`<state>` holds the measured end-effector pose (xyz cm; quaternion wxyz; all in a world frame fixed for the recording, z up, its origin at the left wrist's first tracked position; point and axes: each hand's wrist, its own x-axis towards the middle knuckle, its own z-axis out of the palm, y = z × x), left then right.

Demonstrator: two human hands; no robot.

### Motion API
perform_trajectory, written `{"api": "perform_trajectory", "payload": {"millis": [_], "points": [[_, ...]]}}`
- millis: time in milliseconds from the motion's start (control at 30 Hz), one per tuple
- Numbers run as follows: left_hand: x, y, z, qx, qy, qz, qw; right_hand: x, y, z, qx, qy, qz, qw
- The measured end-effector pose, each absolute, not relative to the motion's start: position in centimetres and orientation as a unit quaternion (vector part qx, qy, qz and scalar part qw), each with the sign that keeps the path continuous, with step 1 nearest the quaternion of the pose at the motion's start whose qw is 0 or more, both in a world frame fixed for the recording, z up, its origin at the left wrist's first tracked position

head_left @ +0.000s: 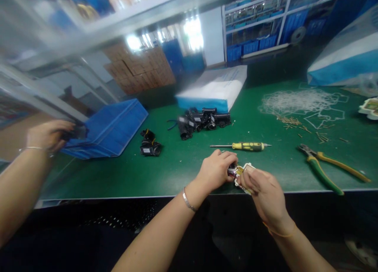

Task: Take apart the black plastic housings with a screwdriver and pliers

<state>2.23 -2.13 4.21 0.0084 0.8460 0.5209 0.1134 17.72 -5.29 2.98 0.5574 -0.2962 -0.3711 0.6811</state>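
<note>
Close to the table's front edge, my left hand (216, 170) has its fingers closed round one side of a small white plastic part with wires (238, 174). My right hand (264, 187) pinches the other side of that part. Fingers cover much of it, so its exact kind does not show. Just beyond my hands lies a yellow and black screwdriver (247, 146), its shaft pointing left. To the right, pliers (321, 165) with green and yellow handles rest with their handles spread.
Several black cylindrical parts (203, 120) lie mid-table, with more black parts (150, 144) nearer left. A co-worker's hand (49, 136) holds a dark object beside a blue bin (112, 126). White gasket-like loops (298, 102), brass-coloured screws (288, 121) and a white sack (214, 86) lie farther back.
</note>
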Motion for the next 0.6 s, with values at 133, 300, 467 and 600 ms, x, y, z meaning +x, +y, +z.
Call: {"api": "perform_trajectory", "payload": {"millis": [133, 300, 467, 600], "points": [[2.8, -2.2, 4.4, 0.850, 0.515, 0.110, 0.009, 18.8, -5.0, 3.1, -0.289, -0.365, 0.682, 0.564], [3.4, -2.6, 4.4, 0.850, 0.514, 0.116, -0.002, 19.4, -2.1, 3.7, -0.283, -0.335, 0.692, 0.573], [3.2, -2.4, 4.3, 0.847, 0.520, 0.109, 0.007, 18.7, -4.2, 3.5, -0.300, -0.395, 0.677, 0.544], [1.8, -1.8, 4.7, 0.806, 0.570, 0.149, 0.057, 22.7, -7.0, 5.2, -0.345, -0.411, 0.550, 0.640]]}}
